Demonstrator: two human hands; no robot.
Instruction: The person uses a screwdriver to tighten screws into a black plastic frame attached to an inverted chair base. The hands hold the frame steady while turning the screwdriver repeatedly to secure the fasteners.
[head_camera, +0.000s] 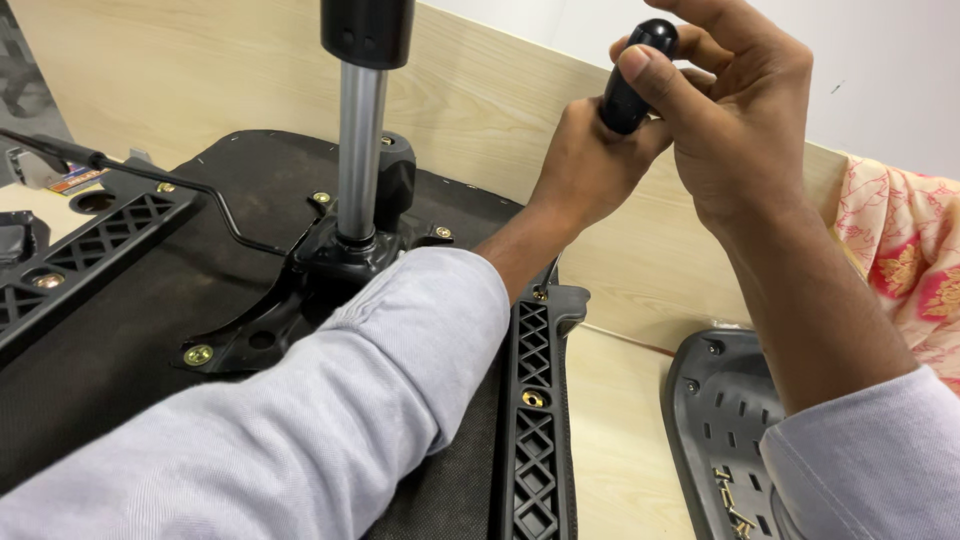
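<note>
A: Black handle (628, 85): left hand (590, 165) clenched round its lower part, right hand (735, 110) gripping the top, above the upturned chair seat (120, 330).
B: Surface?
A: Light wood desk (620, 450), white wall (880, 70) at its far edge.

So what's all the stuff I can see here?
Chair seat underside: one, black, lower left.
Gas lift cylinder: one, silver, upright at the seat's middle.
Lever rod: one, black, left of the cylinder.
Armrest brackets: two, black, at the seat's sides.
Plastic shell: one, grey, lower right, with small screws in it.
Cloth: one, pink, right.
Tool handle: one, black, in both hands.
Left hand, right hand: grey sleeves.
</note>
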